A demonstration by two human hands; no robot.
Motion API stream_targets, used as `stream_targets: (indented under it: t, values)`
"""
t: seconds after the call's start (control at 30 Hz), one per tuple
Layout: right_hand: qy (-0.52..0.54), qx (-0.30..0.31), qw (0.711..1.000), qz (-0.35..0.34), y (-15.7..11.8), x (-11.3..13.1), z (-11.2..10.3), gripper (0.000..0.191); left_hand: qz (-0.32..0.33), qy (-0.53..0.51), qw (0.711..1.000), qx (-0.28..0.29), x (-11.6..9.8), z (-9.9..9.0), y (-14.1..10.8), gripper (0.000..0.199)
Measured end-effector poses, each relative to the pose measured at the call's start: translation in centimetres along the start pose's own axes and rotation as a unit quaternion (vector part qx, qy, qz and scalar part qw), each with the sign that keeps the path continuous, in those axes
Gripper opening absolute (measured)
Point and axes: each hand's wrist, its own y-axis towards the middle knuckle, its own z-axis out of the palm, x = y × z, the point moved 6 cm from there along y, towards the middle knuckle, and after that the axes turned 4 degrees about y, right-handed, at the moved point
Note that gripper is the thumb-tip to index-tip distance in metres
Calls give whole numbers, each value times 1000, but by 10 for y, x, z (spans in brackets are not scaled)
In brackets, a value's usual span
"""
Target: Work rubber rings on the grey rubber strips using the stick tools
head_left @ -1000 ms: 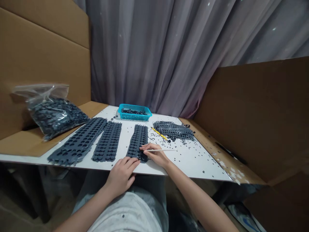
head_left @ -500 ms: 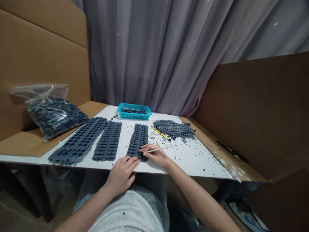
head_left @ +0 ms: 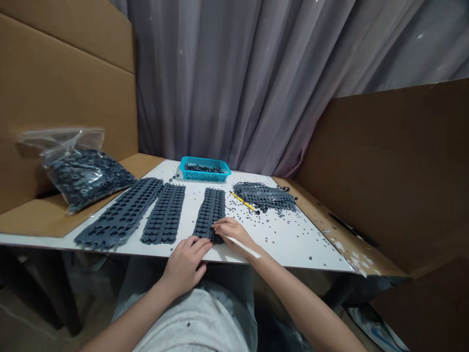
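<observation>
A dark grey rubber sheet (head_left: 210,210) with rows of round shapes lies on the white board (head_left: 286,244) in front of me. My right hand (head_left: 233,232) is closed on a thin white stick (head_left: 243,247) over the sheet's near right part; the stick slants back across the wrist, and its working end is hidden by the fingers. My left hand (head_left: 186,264) rests at the board's near edge, its fingers spread over the sheet's near left corner, holding nothing. Further left lie a second grey sheet (head_left: 164,215) and a wider sheet with holes (head_left: 126,210).
Small dark parts lie in a blue basket (head_left: 205,176) at the back and a clear bag (head_left: 88,176) at left. Perforated sheets (head_left: 266,195), a yellow tool (head_left: 242,201) and scattered dark bits are at right. Cardboard walls (head_left: 395,171) stand on both sides.
My right hand has turned, and the white stick has swung from pointing right across the board to slanting down over the wrist. My left hand has stayed nearly still.
</observation>
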Motion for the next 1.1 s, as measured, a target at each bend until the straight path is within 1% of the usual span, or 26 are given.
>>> stream_targets:
  t: [0.17, 0.27, 0.37, 0.43, 0.53, 0.6, 0.7, 0.8, 0.87, 1.03, 1.1]
  values:
    - [23, -48, 998, 36, 2, -6, -9, 20, 0, -5, 1000, 5, 1, 1, 1, 50]
    - [75, -72, 992, 66, 2, -7, -14, 16, 2, -3, 1000, 3, 0, 0, 1, 50]
    - [150, -66, 982, 93, 1, -9, -13, 19, 4, -3, 1000, 2, 0, -1, 1, 49]
    - [170, -55, 979, 101, 0, -11, -11, 21, 3, -2, 1000, 3, 0, -1, 1, 49]
    - [159, -50, 981, 100, 0, -12, -9, 23, 2, -1, 1000, 2, 0, 0, 1, 50]
    - [137, -45, 986, 88, 1, -12, -10, 21, 2, -2, 1000, 3, 1, 0, 1, 50]
    - [65, -17, 997, 49, 5, -9, -8, 18, 2, -5, 1000, 5, 1, 1, 1, 49]
    - [4, 6, 1000, 24, 10, -8, -5, 20, 1, -5, 1000, 4, 0, 0, 1, 49]
    - [9, -8, 999, 39, 13, -13, -5, 21, -1, -4, 1000, 2, 0, -1, 1, 49]
    - [46, -92, 988, 111, 11, -30, -14, 22, 0, -4, 1000, -7, 1, -2, 1, 49]
    - [77, -100, 984, 128, 10, -33, -17, 20, 2, -3, 1000, -6, 1, -2, 1, 50]
